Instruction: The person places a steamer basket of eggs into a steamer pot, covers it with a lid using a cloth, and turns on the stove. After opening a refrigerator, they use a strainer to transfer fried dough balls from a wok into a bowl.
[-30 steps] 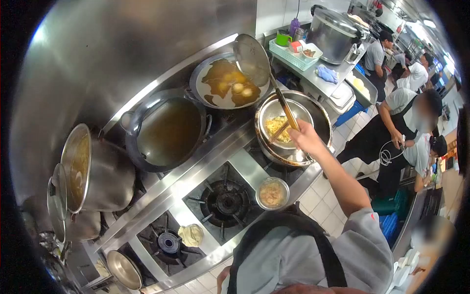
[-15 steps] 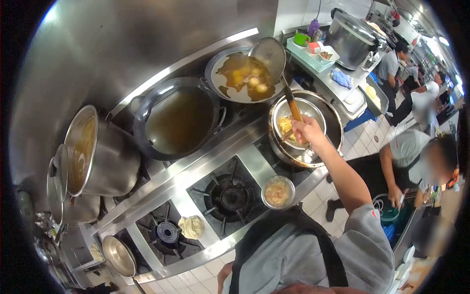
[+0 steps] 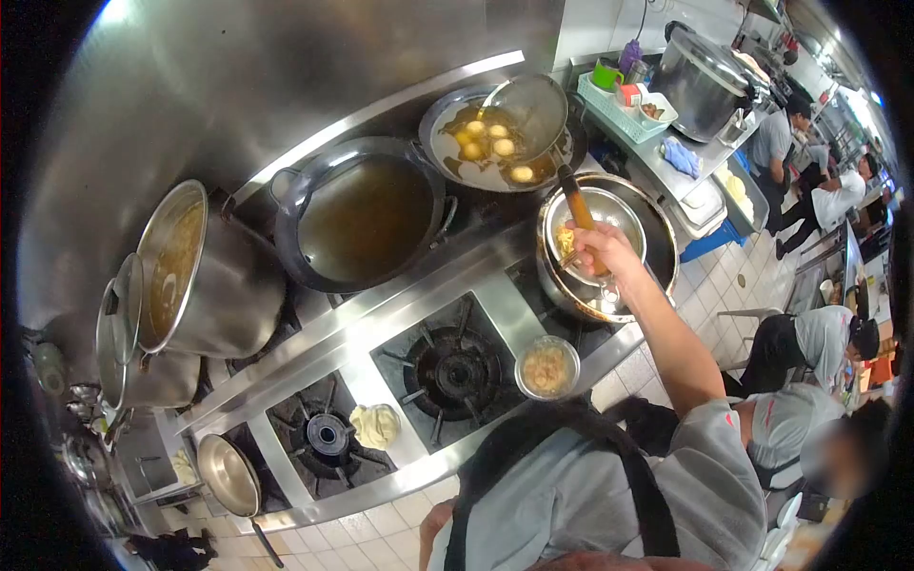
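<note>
My right hand [image 3: 602, 249] grips the wooden handle of a long skimmer [image 3: 526, 112] whose round metal scoop reaches over a wok of oil [image 3: 468, 164] with several round yellow balls floating in it. Under the hand sits a metal strainer bowl [image 3: 619, 211] holding yellow fried food, set inside a larger steel pot [image 3: 655, 249]. A small bowl of batter-like food [image 3: 546, 366] rests on the stove's front edge. My left hand is out of view.
A second wok of dark oil [image 3: 367, 217] sits left of the first. Tall stockpots [image 3: 190, 276] stand at far left. Unlit burners [image 3: 461, 371] and a dough lump [image 3: 376, 424] lie in front. Other people [image 3: 809, 333] work at right near a large cooker [image 3: 705, 81].
The skimmer's scoop has swung from tilted up above the wok down toward the oil, uncovering the balls. My right hand shifted slightly. A person at right moved away.
</note>
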### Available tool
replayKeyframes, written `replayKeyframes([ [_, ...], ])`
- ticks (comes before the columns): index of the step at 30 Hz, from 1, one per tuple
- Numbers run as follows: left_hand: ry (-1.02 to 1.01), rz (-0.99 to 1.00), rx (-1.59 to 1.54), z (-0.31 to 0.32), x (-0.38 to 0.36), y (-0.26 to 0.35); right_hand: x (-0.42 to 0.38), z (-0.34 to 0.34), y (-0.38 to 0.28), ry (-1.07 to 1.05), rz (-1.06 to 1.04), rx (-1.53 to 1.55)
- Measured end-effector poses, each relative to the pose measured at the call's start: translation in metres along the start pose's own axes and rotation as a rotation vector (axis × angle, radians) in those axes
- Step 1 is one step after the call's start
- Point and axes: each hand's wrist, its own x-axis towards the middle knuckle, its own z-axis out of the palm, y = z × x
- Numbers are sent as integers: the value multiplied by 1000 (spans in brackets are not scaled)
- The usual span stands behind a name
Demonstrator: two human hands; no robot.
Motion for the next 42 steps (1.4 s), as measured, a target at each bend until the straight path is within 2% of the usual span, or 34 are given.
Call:
replayKeyframes([
  [8, 11, -179, -151, -13, -5, 22, -18, -22, -4, 108, -115, -399],
  [11, 24, -230, -208, -17, -7, 30, -27, -20, -6, 125, -179, -454],
  [15, 52, -280, -270, -21, -10, 39, -41, -5, -6, 72, -220, -462],
  [24, 74, -317, -351, -24, -19, 38, -38, 22, 21, -12, -83, -390],
  [29, 89, -328, -433, -16, -22, 30, -29, 10, 30, -3, -76, -467],
  [32, 95, -322, -547, -12, -17, 17, -24, -3, 29, 28, -129, -571],
  [35, 76, -299, -810, -9, -6, -12, -25, -11, 20, 33, -127, -579],
  [40, 301, -530, -657, -6, -14, 44, -27, -27, 6, 110, -224, -680],
  [41, 320, -542, -620, -4, -17, 63, -27, -33, 4, 127, -259, -692],
  [42, 281, -475, -515, -10, -27, 87, -27, -38, 2, 143, -295, -704],
])
